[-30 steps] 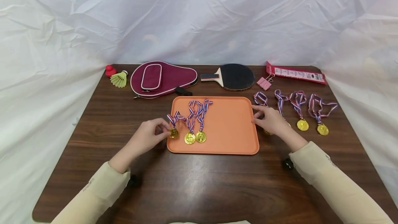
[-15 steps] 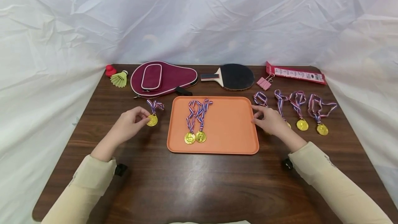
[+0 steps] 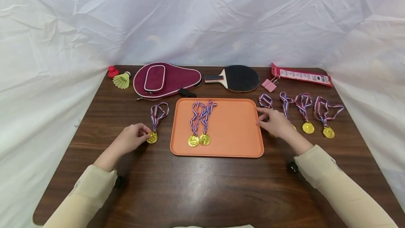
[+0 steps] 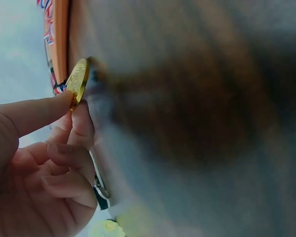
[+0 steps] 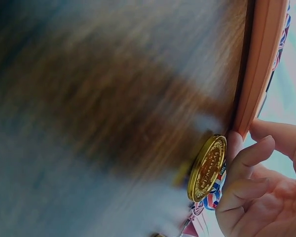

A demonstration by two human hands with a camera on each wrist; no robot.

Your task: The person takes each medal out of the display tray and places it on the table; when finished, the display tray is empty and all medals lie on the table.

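My left hand (image 3: 134,138) pinches a gold medal (image 3: 152,137) by its rim, on the table left of the tray. In the left wrist view this medal (image 4: 78,81) is between thumb and fingertip, and in the head view its striped ribbon (image 3: 155,119) trails toward the back. My right hand (image 3: 275,122) grips the right edge of an orange tray (image 3: 234,126). Two more medals, one (image 3: 193,140) beside the other (image 3: 204,139), lie on the tray's left half. Close by the right fingers, a gold medal (image 5: 207,168) shows in the right wrist view.
Several medals (image 3: 308,127) lie right of the tray, partly behind the right hand. Along the back are a red rubber duck (image 3: 112,71), shuttlecock (image 3: 121,80), maroon paddle case (image 3: 177,80), table tennis paddle (image 3: 242,78), pink binder clip (image 3: 269,84) and red-and-white package (image 3: 302,74).
My left hand has carried the medal from the tray's left side out to the table, then drawn it toward the front, its ribbon spreading into a loop. The right hand stays put.
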